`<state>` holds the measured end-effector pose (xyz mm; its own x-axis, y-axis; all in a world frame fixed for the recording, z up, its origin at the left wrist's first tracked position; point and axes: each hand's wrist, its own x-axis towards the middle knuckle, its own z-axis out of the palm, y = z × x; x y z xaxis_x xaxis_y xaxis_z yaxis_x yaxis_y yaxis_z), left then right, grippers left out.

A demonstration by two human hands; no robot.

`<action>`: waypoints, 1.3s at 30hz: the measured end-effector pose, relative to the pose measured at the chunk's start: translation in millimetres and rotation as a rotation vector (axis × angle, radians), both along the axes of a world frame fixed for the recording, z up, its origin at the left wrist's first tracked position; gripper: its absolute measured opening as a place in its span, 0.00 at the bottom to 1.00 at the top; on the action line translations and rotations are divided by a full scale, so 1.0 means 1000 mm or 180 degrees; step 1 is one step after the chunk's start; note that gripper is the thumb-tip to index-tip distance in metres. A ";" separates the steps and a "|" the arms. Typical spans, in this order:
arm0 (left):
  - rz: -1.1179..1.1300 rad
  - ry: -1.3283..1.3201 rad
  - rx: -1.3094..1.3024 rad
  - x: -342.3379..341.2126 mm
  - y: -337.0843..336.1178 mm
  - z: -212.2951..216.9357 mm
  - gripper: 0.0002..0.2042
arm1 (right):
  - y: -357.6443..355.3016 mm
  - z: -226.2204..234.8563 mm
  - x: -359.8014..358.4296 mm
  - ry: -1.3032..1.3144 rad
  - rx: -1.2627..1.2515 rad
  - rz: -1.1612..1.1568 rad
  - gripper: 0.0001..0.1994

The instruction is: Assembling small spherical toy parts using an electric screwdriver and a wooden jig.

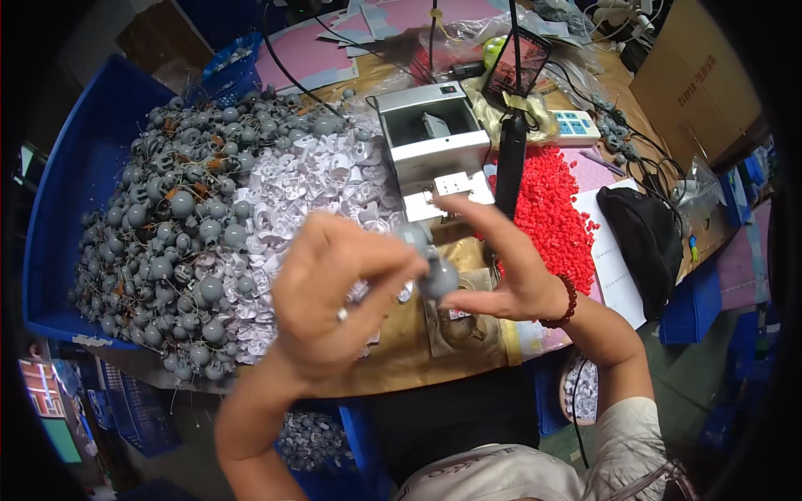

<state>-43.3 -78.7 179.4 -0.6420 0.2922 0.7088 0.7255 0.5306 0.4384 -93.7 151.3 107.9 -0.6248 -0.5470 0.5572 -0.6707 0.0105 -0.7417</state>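
Observation:
Over the front of the table my left hand (330, 288) is slightly smeared by motion, its thumb and forefinger pinched together at a grey ball-shaped plastic part (440, 279). My right hand (522, 271) is on the other side of that part. Its forefinger and thumb are wide apart, and the thumb tip comes close to the ball; whether it touches I cannot tell. A small white bit (341, 315) shows at my left hand. Below the hands lies a small metal block or fixture (464, 330), partly covered by them. Behind them stands a silver-grey box-shaped device (439, 150) with a white front piece (452, 185).
Grey ball parts with thin wires (159, 242) heap out of a blue bin (54, 209) at left. White plastic pieces (326, 179) lie beside them. Right are small red parts (543, 217), a black pouch (639, 246), a power strip (575, 125) and a cardboard box (697, 79). Cables hang above.

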 end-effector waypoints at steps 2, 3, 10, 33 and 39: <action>0.0007 -0.0831 0.0956 0.025 0.011 -0.034 0.11 | 0.003 -0.004 0.004 -0.0729 0.0306 0.0463 0.26; 0.0036 -0.1102 0.1277 0.037 0.014 -0.048 0.11 | 0.006 -0.015 0.006 -0.0983 0.0345 0.0656 0.18; -0.0325 -0.2731 0.1279 0.101 0.011 -0.121 0.34 | 0.033 -0.011 0.041 -0.2456 0.0715 0.1653 0.09; -0.0709 -0.2159 0.1391 0.126 0.046 -0.115 0.15 | 0.061 -0.033 0.072 -0.2078 -0.0221 0.1992 0.09; -0.0780 -0.1933 0.1242 0.129 0.055 -0.108 0.15 | 0.043 -0.049 0.094 -0.1806 0.0589 0.1565 0.29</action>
<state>85.5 -23.4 71.9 -0.9012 0.2775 0.3329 0.3741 0.1101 0.9208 0.2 194.4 59.2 -0.4486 -0.8885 0.0967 -0.1480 -0.0328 -0.9884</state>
